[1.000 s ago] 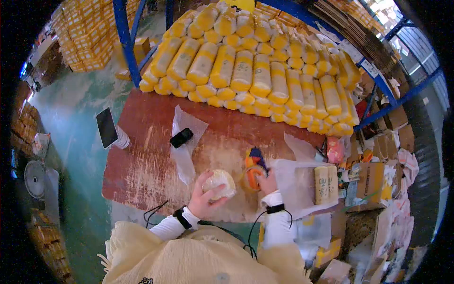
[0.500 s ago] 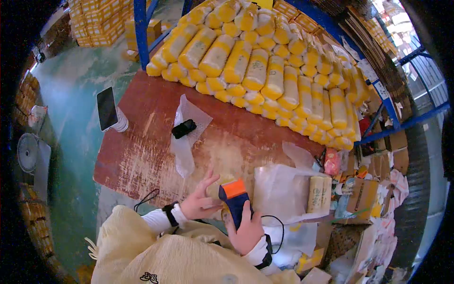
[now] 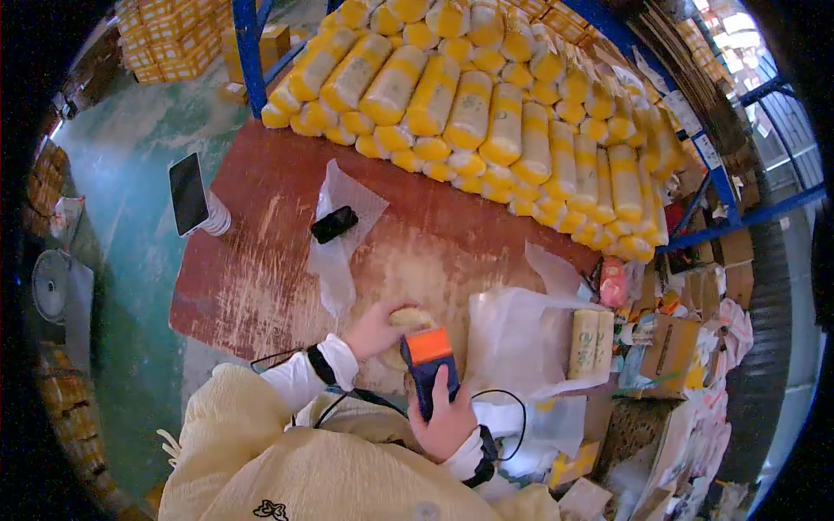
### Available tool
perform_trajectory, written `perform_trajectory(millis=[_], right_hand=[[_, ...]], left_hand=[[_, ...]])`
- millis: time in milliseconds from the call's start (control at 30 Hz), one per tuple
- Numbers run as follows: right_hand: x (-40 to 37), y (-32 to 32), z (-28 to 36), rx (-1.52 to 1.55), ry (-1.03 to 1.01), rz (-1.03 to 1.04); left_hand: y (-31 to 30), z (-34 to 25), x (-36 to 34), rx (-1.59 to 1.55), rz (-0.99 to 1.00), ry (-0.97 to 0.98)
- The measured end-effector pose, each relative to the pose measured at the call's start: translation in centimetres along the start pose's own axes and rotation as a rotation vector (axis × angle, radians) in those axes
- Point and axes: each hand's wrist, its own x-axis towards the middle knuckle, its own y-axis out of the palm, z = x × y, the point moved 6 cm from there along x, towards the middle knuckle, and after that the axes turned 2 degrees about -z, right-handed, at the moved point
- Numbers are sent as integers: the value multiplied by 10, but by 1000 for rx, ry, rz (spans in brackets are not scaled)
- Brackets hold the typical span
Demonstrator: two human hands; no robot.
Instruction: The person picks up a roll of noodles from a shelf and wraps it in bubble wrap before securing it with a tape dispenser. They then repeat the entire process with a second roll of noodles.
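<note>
Holding an orange-and-navy tape dispenser [image 3: 430, 373] in the right hand [image 3: 446, 427], at lower centre of the frame, with the grip closed about the navy part and the orange end pointing up the frame. Just left of there, touching with the left hand [image 3: 372, 330] the rim of a pale round roll [image 3: 412, 319], partly hidden by the tape dispenser; with the left grip curved, but impossible to tell how far closed or how firm.

Beneath both hands, to be seen: a worn red-brown table [image 3: 248, 291]. Above and left of the hands, lying on a sheet of bubble wrap [image 3: 337, 282]: a black device [image 3: 334, 224]. At the table's left edge, leaning against a ribbed white stand [image 3: 217, 217]: a dark-screened phone [image 3: 188, 194]. Right of the tape dispenser, spread flat: a translucent plastic bag [image 3: 517, 343], with pale wrapped packages [image 3: 591, 344] at its right end.

Across the upper centre, piled in rows: yellow-and-white wrapped rolls [image 3: 469, 111]. At right, beyond the packages: an open cardboard box [image 3: 673, 354]. At far left, low beside the green floor [image 3: 130, 217]: a round fan [image 3: 52, 285].
</note>
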Motion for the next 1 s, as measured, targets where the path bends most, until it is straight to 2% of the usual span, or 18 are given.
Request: perform_trajectory(millis=[100,167,233,300,433,500,533,633,833,933,1000], right_hand=[[26,-5,-3,94,81,30],[33,-8,-2,158,115,36],[14,-13,5,148,41,53],[-11,-13,0,269,9,45],[-13,6,-4,227,101,97],[4,13,-1,194,96,81],[13,13,1,215,61,4],[30,30,4,198,107,64],[10,50,-6,224,78,15],[16,57,-10,208,131,80],[26,60,-12,202,135,124]], left_hand=[[-5,16,25,-42,-11,82],[-17,-12,30,165,15,73],[-20,-19,35,280,70,101],[-22,-20,39,254,60,124],[-21,-32,48,230,90,235],[-18,-47,54,324,210,419],[-16,-52,56,367,271,508],[-17,-40,64,824,209,664],[-41,-31,91,627,370,87],[-32,-49,81,836,301,-17],[-28,-55,71,1038,182,250]])
